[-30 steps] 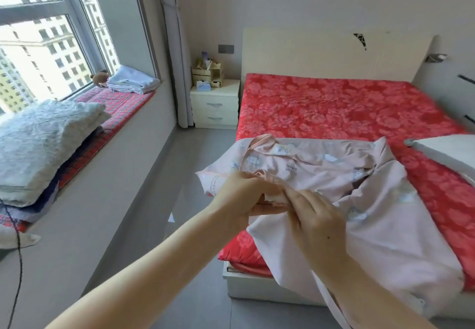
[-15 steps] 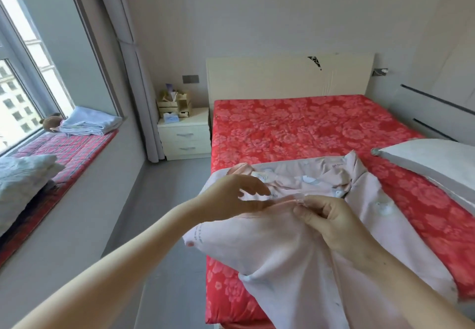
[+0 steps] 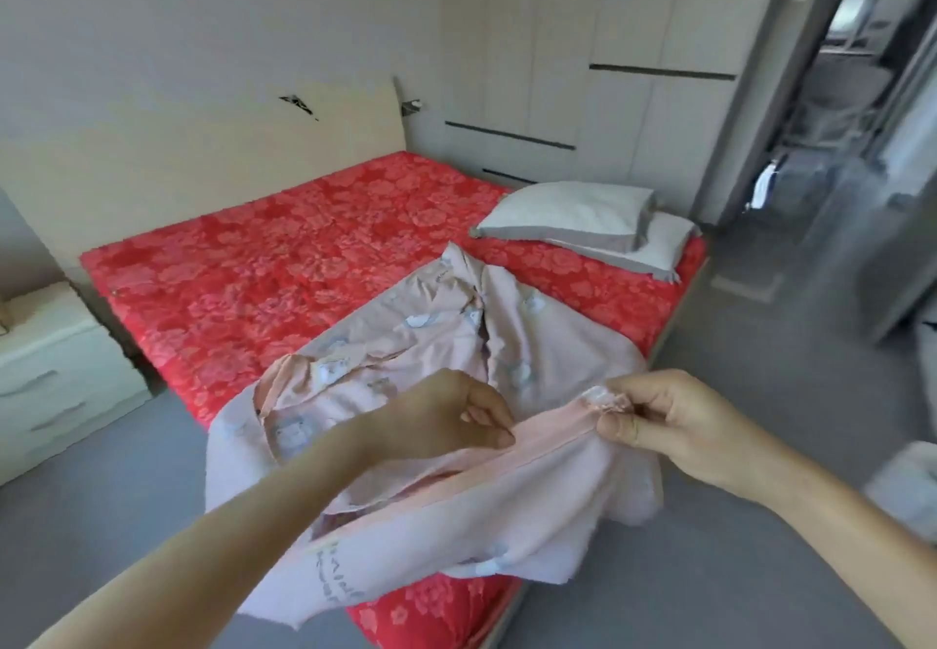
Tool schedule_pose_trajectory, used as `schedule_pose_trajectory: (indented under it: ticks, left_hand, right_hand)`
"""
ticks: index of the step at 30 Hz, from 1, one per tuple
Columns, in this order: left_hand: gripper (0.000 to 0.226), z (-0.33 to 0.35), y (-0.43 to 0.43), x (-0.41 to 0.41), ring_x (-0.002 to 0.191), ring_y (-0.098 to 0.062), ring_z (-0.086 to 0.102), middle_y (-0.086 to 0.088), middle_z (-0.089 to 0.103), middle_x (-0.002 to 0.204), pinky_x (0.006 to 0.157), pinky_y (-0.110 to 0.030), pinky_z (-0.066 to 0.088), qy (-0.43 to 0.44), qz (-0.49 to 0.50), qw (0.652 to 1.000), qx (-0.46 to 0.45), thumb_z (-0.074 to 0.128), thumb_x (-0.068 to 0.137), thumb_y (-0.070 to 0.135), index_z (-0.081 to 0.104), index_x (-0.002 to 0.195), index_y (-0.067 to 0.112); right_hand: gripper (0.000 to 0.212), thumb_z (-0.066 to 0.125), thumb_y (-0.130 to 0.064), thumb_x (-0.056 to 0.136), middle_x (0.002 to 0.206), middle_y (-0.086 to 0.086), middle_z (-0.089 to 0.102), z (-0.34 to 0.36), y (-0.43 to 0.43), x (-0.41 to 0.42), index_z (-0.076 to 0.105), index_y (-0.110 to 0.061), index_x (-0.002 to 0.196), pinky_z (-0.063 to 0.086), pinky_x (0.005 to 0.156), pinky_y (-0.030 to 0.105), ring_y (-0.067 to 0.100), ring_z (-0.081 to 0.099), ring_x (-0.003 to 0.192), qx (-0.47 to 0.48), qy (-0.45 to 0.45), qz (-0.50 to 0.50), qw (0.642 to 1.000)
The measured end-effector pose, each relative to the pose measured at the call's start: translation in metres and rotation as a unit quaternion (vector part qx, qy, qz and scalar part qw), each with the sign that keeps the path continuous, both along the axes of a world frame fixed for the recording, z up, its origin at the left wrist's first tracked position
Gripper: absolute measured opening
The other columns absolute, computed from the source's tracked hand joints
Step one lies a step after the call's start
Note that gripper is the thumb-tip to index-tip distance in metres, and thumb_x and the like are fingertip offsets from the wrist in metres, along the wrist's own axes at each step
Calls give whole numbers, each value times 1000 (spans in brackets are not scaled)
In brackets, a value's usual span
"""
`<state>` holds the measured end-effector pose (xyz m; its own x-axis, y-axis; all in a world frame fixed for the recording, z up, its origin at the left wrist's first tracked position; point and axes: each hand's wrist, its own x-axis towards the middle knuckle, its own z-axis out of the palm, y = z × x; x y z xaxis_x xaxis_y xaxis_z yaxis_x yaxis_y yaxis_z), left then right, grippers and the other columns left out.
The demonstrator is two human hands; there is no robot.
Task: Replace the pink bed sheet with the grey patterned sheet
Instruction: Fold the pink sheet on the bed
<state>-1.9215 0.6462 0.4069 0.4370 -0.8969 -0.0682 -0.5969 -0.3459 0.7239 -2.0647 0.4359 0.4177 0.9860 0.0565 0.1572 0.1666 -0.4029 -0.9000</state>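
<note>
A pale pink sheet [image 3: 547, 354] with small animal prints lies bunched over the near corner of the bed and hangs off its edge. My left hand [image 3: 446, 420] pinches its salmon-pink hem. My right hand [image 3: 654, 420] pinches the same hem further right, so the edge runs taut between both hands. The bed [image 3: 284, 263] is covered by a red floral mattress cover. No grey patterned sheet is in view.
A grey pillow [image 3: 573, 217] lies on a second one at the bed's far right corner. A white nightstand [image 3: 56, 359] stands left of the bed. Wardrobe doors [image 3: 634, 106] and an open doorway [image 3: 831, 106] are on the right. Grey floor [image 3: 760, 364] surrounds the bed.
My view swung right, away from the window toward the wardrobe and doorway. My hands moved apart along the pink hem, the right hand sliding right.
</note>
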Motion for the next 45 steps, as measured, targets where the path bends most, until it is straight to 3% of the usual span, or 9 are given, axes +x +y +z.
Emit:
schedule_pose_trajectory:
  ticks: [7,11,14,19,24,28,33,39,45]
  left_hand:
    - [31,-58,12,-45,66,-13,50,-4,59,63,57,-21,37,-137,-153,973,-101,54,79,30,60,67,2]
    - [8,-63,21,-49,63,-9,52,14,62,73,62,-27,43,-90,-67,977,-181,55,75,20,56,81,26]
    - [14,-67,38,-58,62,-17,54,6,62,72,59,-30,43,-172,-104,948,-247,49,80,14,43,84,26]
    - [40,-84,65,-64,94,-18,57,-3,55,114,74,-20,46,-280,-167,885,-332,47,69,-15,53,90,18]
    - [21,-111,84,-69,106,-24,56,-6,64,113,89,-29,48,-209,-168,915,-300,65,77,3,72,97,9]
    - [25,-129,85,-73,112,-28,53,-9,62,115,94,-33,46,-275,-170,898,-299,70,82,21,57,101,11]
    - [16,-144,79,-76,117,-31,50,-8,52,122,93,-35,44,-352,-191,863,-307,66,83,15,61,96,22]
    - [21,-152,53,-78,94,-26,52,-9,62,99,74,-37,48,-376,-109,870,-299,52,89,14,73,84,10]
    - [19,-120,89,-64,76,-20,53,-12,66,82,67,-27,44,-321,-146,909,-223,45,80,3,48,96,12]
  right_hand:
    - [59,62,-56,81,70,-1,45,-9,59,-130,58,3,77,35,61,17,5,43,67,-4,25,-164,986]
    - [29,62,-46,85,73,-9,53,-12,78,-159,65,-19,77,38,65,15,4,49,69,0,46,-206,977]
    - [14,59,-22,87,72,-14,55,-19,92,-171,67,-19,76,38,66,13,2,50,68,4,62,-218,974]
    - [17,61,-38,87,76,-14,58,-26,106,-172,70,-24,81,41,71,11,1,54,74,20,58,-224,973]
    - [14,57,-18,84,78,-6,63,-28,105,-175,71,-22,82,44,76,11,2,59,79,40,51,-247,967]
    - [43,69,-55,75,82,-2,64,-32,99,-182,70,-14,86,46,80,12,4,61,85,66,34,-265,962]
    - [49,72,-64,65,81,-9,65,-34,93,-187,73,-19,85,45,81,11,2,61,84,86,15,-292,952]
    - [45,72,-64,65,81,-10,65,-35,86,-191,74,-24,86,45,83,12,3,60,85,94,13,-293,951]
    - [41,72,-50,71,97,-5,73,-31,72,-187,75,-17,94,46,85,11,5,65,96,103,3,-329,939]
